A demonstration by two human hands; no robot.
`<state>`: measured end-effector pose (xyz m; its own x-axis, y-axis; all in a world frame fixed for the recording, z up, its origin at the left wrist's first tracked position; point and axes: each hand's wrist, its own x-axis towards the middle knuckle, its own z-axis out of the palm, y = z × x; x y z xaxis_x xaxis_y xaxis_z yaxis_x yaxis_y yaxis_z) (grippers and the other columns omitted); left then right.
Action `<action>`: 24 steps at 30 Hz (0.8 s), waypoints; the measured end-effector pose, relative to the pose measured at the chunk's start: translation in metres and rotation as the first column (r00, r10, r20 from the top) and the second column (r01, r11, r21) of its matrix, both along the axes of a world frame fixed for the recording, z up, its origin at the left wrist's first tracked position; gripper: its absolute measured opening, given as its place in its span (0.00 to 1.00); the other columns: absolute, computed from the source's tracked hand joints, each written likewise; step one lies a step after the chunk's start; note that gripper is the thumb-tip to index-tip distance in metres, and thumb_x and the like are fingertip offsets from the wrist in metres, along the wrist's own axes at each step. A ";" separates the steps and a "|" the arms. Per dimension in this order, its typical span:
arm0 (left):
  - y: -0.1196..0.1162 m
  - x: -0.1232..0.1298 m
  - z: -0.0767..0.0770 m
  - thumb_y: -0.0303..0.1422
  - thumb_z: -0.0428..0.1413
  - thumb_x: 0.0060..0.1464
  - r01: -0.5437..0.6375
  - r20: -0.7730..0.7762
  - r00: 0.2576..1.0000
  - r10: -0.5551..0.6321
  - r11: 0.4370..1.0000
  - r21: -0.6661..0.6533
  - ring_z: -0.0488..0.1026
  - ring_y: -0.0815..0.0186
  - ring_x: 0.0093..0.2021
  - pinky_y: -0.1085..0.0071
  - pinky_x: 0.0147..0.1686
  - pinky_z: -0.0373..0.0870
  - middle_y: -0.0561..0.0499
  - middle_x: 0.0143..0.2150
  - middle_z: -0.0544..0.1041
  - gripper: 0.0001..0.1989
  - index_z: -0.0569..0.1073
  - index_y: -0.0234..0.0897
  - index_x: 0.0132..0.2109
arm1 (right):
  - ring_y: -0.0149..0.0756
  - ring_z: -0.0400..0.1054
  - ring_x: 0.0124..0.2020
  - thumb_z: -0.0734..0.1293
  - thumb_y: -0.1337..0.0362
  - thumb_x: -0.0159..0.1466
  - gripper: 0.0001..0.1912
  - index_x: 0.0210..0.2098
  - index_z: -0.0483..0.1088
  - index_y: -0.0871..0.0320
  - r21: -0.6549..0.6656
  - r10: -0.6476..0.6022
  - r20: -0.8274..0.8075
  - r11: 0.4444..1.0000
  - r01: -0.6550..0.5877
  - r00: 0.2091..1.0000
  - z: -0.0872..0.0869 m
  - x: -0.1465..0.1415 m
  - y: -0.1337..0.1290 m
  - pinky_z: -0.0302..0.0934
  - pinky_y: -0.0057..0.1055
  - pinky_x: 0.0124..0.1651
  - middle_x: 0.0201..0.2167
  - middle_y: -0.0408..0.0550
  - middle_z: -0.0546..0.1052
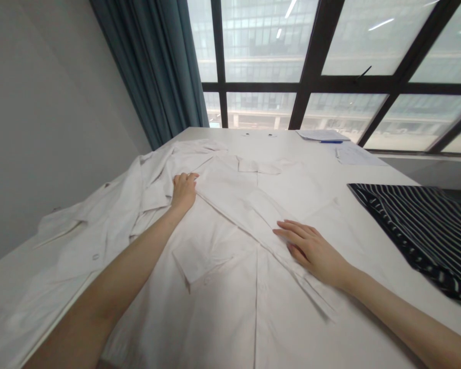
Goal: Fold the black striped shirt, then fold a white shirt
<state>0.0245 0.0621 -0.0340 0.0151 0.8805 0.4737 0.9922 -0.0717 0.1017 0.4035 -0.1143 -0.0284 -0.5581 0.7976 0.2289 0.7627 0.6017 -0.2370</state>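
A white coat (230, 297) lies spread on the table, its collar (258, 166) toward the far side and its front seam running toward me. One sleeve (234, 212) crosses the body diagonally, and a cuff (203, 261) lies over the chest. My left hand (184, 191) is at the shoulder edge on the left, its fingers bent and closed on the fabric there; the fingertips are partly hidden. Farther right, my right hand (311, 251) rests palm down on the folded sleeve, fingers stretched out and holding nothing.
More white clothing (119, 220) lies rumpled along the left side, beside the grey wall. A black-and-white striped cloth (426, 225) hangs over the right table edge. Papers (322, 135) and a blue pen (331, 142) lie at the far right. Behind are a blue curtain (157, 66) and windows.
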 end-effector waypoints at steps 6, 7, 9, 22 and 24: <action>-0.006 0.000 0.002 0.18 0.41 0.54 0.116 0.015 0.993 -0.115 0.993 -0.038 0.65 0.55 0.57 0.58 0.59 0.61 0.43 0.55 0.69 0.29 0.69 0.41 0.59 | 0.41 0.57 0.65 0.55 0.68 0.69 0.22 0.61 0.65 0.53 0.003 0.004 0.020 1.000 -0.004 1.000 0.001 0.000 0.000 0.58 0.48 0.62 0.64 0.52 0.67; -0.006 0.000 0.002 0.18 0.42 0.53 0.154 0.020 0.988 -0.153 0.987 -0.055 0.65 0.56 0.58 0.58 0.60 0.61 0.43 0.57 0.69 0.30 0.69 0.41 0.59 | 0.41 0.57 0.65 0.55 0.68 0.69 0.22 0.61 0.65 0.53 0.003 0.004 0.020 1.000 -0.005 1.000 0.001 0.000 0.000 0.58 0.47 0.62 0.64 0.52 0.67; -0.006 0.000 0.001 0.18 0.43 0.50 0.189 0.055 0.981 -0.185 0.979 -0.075 0.64 0.58 0.61 0.59 0.61 0.60 0.45 0.59 0.69 0.31 0.68 0.41 0.59 | 0.41 0.57 0.65 0.56 0.68 0.69 0.22 0.61 0.65 0.53 0.003 0.005 0.016 1.000 -0.005 1.000 0.002 0.000 0.000 0.58 0.47 0.62 0.64 0.52 0.67; 0.007 -0.010 0.000 0.19 0.47 0.49 0.062 0.319 0.944 -0.086 0.994 0.086 0.73 0.58 0.44 0.62 0.50 0.70 0.45 0.41 0.76 0.20 0.75 0.37 0.46 | 0.42 0.57 0.66 0.55 0.66 0.69 0.22 0.61 0.65 0.52 0.000 0.006 0.011 1.000 -0.006 1.000 -0.003 0.002 0.001 0.57 0.47 0.62 0.64 0.50 0.66; 0.005 -0.010 -0.001 0.18 0.45 0.49 0.073 0.301 0.948 -0.099 0.993 0.097 0.73 0.58 0.46 0.62 0.51 0.70 0.45 0.43 0.74 0.22 0.75 0.38 0.46 | 0.42 0.57 0.66 0.55 0.66 0.70 0.22 0.61 0.65 0.52 -0.001 0.006 0.008 1.000 -0.006 1.000 -0.003 0.002 0.001 0.57 0.48 0.62 0.64 0.50 0.66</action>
<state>0.0140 0.0676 -0.0347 -0.0674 0.8395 0.5391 0.9045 -0.1766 0.3881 0.4053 -0.1134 -0.0310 -0.5646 0.7945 0.2234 0.7611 0.6060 -0.2313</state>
